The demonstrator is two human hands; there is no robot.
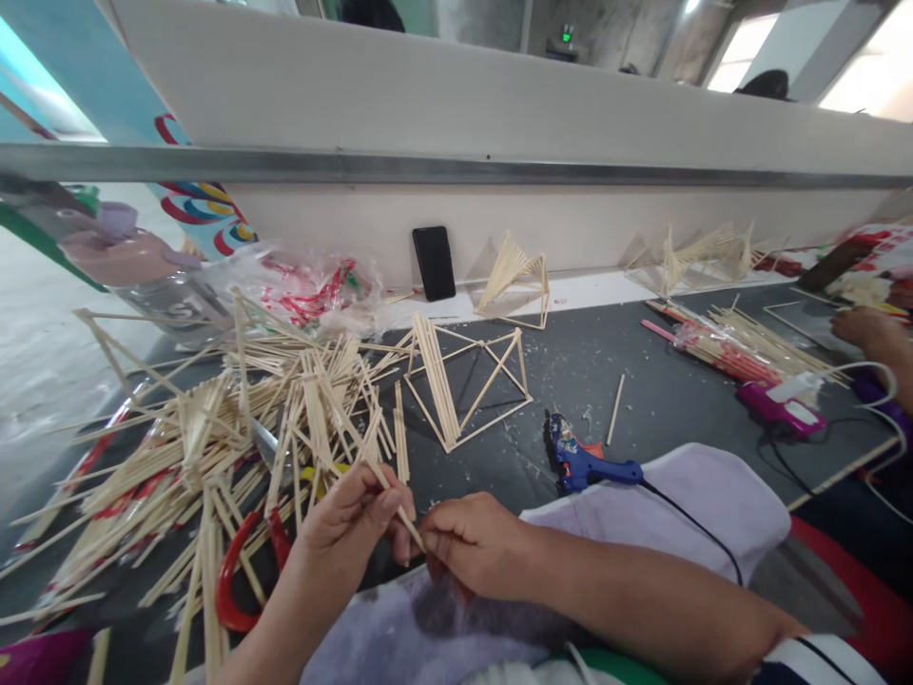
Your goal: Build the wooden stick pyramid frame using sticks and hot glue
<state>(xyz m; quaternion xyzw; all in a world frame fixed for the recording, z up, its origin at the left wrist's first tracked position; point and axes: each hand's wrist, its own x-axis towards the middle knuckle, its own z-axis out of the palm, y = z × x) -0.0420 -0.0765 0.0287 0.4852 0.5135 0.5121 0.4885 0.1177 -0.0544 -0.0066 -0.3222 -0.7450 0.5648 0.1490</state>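
Observation:
A short thin wooden stick [409, 525] slants between my two hands at the table's front edge. My left hand [353, 523] pinches it between thumb and fingers. My right hand [481, 547] has its thumb and fingertips closed on the stick's lower end. Just beyond them stands a frame of glued sticks [488, 420], with several sticks side by side on its left. A blue glue gun [592, 468] lies right of my hands, its cord running toward me. Near my left wrist are red-handled scissors [229, 580], partly covered by sticks.
A large loose pile of sticks [314, 381] covers the left side. Behind it are a bottle [164, 295] and plastic wrappers [306, 285]. A black phone [434, 264] leans on the wall beside another stick model [512, 276]. At right, another person's hand [860, 328] is near a purple device [781, 407].

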